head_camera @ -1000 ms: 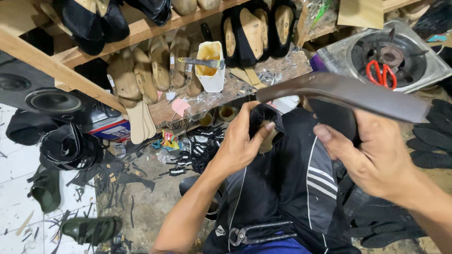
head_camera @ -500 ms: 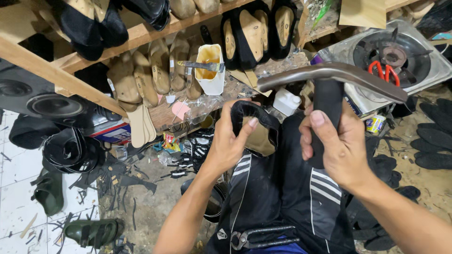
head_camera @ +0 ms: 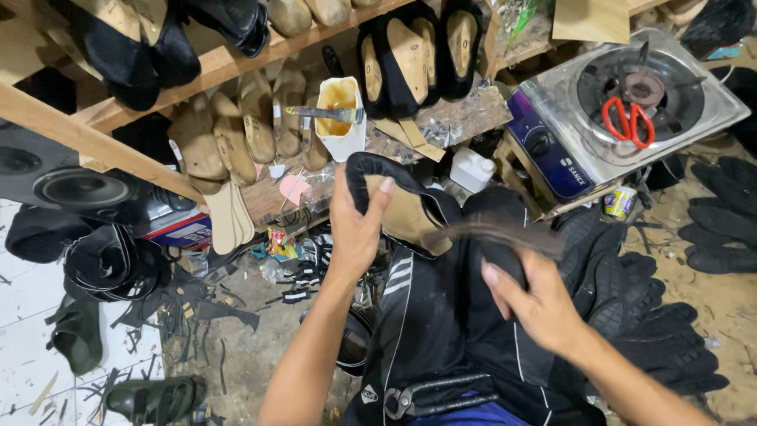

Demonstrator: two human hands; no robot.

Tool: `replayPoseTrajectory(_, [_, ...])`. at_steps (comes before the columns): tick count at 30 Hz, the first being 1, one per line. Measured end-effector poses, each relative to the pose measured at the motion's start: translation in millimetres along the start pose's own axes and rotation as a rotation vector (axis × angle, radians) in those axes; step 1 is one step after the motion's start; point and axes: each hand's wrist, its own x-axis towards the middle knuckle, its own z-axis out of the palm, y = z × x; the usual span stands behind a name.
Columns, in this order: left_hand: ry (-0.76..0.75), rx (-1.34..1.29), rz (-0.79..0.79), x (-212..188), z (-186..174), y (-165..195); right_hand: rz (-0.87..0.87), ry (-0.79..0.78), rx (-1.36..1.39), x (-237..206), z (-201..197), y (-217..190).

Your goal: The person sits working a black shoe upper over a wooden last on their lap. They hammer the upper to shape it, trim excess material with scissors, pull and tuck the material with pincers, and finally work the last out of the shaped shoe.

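My left hand (head_camera: 359, 225) grips a black shoe upper with a tan bottom (head_camera: 402, 209), sole side up over my lap. My right hand (head_camera: 540, 308) is closed on the dark handle of a curved metal striking tool (head_camera: 505, 233). The tool's head is blurred and lies low across the shoe's near edge. A pair of pincers (head_camera: 430, 394) rests on my black trousers close to my body.
A gas stove (head_camera: 568, 170) with red scissors (head_camera: 628, 120) stands at right. A white glue cup (head_camera: 341, 126) and tan shoe lasts (head_camera: 236, 118) sit on wooden shelves ahead. Black soles (head_camera: 710, 229) pile at right; a speaker (head_camera: 75, 185) and green sandals (head_camera: 150, 398) are at left.
The tool has swung down from high at the right onto the shoe. My right hand dropped toward my lap. My left hand kept hold of the shoe.
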Motion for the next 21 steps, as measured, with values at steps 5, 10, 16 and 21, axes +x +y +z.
replayPoseTrajectory(5, [0.085,-0.233,-0.107,-8.3,-1.2,-42.6,-0.075,-0.233,-0.263,-71.6,-43.1,103.1])
replayPoseTrajectory(10, [0.023,-0.774,-0.295,-16.7,-3.9,-37.9,-0.122,-0.159,-0.575,-109.5,-68.7,137.3])
replayPoseTrajectory(16, [-0.372,-1.315,-0.341,-33.3,55.0,7.8,0.121,-0.054,1.171,-71.2,-9.6,73.6])
replayPoseTrajectory(21, [-0.133,-0.913,-0.341,-39.2,78.0,6.8,0.058,0.074,1.085,-67.5,27.8,18.3])
